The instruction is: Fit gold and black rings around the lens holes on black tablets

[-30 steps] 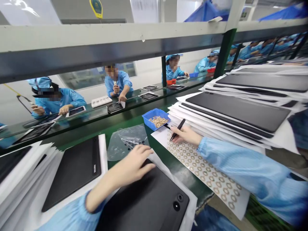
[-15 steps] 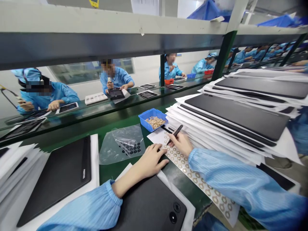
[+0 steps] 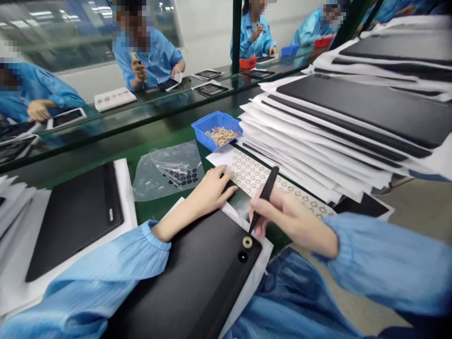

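The right hand (image 3: 293, 219), fingers pinched around black tweezers (image 3: 266, 193), works best with a light, level tip at the gold ring (image 3: 247, 246) near the black panel (image 3: 183, 268) corner, the left hand (image 3: 205, 193), loosely spread, lightly bracing its edge.

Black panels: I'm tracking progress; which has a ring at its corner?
The front panel by the left hand; only it shows a gold ring, at the tip of the tweezers.
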Tool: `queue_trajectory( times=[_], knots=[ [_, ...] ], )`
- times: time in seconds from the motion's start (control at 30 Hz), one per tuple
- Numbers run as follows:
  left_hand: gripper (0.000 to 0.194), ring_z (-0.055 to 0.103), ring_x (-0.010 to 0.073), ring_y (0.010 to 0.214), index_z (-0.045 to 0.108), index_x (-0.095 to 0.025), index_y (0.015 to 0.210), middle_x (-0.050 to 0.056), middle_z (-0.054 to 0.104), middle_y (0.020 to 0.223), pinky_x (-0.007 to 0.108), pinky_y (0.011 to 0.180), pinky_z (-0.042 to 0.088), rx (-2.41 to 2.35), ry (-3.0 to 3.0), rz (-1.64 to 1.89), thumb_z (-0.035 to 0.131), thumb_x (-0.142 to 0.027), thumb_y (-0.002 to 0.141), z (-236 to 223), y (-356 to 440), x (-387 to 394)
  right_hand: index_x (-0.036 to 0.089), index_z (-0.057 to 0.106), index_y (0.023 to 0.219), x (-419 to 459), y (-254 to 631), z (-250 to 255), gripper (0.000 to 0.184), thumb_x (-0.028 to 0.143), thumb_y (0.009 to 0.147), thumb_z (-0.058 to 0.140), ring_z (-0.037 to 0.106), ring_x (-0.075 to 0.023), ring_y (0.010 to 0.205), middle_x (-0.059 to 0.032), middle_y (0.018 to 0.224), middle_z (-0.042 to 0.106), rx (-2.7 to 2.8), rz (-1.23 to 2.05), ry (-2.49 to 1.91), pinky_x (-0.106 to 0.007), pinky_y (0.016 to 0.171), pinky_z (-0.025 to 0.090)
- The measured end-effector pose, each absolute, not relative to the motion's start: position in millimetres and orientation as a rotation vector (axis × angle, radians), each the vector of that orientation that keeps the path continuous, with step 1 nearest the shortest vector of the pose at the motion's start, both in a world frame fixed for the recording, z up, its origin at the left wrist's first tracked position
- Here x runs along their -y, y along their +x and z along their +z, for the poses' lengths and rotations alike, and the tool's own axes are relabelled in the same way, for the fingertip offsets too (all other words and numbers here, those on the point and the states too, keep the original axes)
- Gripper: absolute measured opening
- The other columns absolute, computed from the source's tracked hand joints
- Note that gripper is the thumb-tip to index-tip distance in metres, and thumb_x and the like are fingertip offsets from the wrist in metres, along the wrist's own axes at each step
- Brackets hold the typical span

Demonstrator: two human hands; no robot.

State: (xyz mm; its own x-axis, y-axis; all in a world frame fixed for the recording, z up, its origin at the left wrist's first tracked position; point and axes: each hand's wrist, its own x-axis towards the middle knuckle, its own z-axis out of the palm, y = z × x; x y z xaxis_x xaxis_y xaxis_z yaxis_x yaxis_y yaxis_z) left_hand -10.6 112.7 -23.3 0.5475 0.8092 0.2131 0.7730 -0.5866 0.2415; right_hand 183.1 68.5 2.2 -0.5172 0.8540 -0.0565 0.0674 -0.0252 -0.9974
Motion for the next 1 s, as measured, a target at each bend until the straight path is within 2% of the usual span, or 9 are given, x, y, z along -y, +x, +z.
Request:
queue_trajectory(
  times=[0.2, 0.27, 0.4, 0.53, 1.0],
  knots=[
    [0.026, 0.043, 0.0173, 0.121, 0.048, -0.017, 0.119, 0.01, 0.046, 0.129, 0.032, 0.104, 0.039, -1.272, 2.49, 0.517, 0.038, -0.022, 0.096, -4, -22, -21, 0.021, 0.045, 0.079, -29, 183, -45, 0.033, 0.053, 0.087, 0.047, 0.057, -0.0135, 0.039, 0.0025, 0.05, 0.059, 1.272, 1.563, -1.07, -0.024, 0.038, 0.047],
    [0.027, 0.039, 0.0187, 0.126, 0.046, -0.018, 0.121, 0.011, 0.045, 0.13, 0.034, 0.105, 0.039, -1.233, 2.516, 0.462, 0.04, -0.021, 0.094, -6, -25, 6, 0.022, 0.045, 0.078, -29, 183, -50, 0.033, 0.053, 0.088, 0.046, 0.057, -0.0135, 0.038, 0.0026, 0.049, 0.059, 1.239, 1.51, -1.078, -0.024, 0.037, 0.046],
    [0.035, 0.028, 0.0269, 0.133, 0.047, -0.021, 0.126, 0.012, 0.044, 0.131, 0.051, 0.108, 0.032, -1.092, 2.723, 0.321, 0.044, -0.018, 0.091, -12, -24, 24, 0.023, 0.044, 0.078, -30, 185, -46, 0.034, 0.055, 0.087, 0.046, 0.055, -0.0144, 0.035, 0.0021, 0.046, 0.058, 1.308, 1.506, -1.123, -0.025, 0.036, 0.045],
    [0.041, 0.029, 0.0303, 0.132, 0.046, -0.025, 0.131, 0.011, 0.045, 0.131, 0.058, 0.104, 0.033, -1.051, 2.795, 0.231, 0.046, -0.019, 0.091, -12, -19, 20, 0.023, 0.043, 0.08, -28, 185, -45, 0.034, 0.056, 0.087, 0.044, 0.055, -0.0147, 0.034, 0.002, 0.046, 0.057, 1.328, 1.501, -1.138, -0.026, 0.036, 0.045],
    [0.037, 0.033, 0.0256, 0.129, 0.051, -0.027, 0.128, 0.009, 0.049, 0.128, 0.055, 0.107, 0.029, -1.087, 2.796, 0.218, 0.044, -0.021, 0.092, -11, -17, 18, 0.023, 0.044, 0.08, -27, 185, -41, 0.031, 0.053, 0.09, 0.042, 0.053, -0.0138, 0.033, 0.0031, 0.044, 0.054, 1.393, 1.444, -1.17, -0.025, 0.036, 0.043]
  ],
)
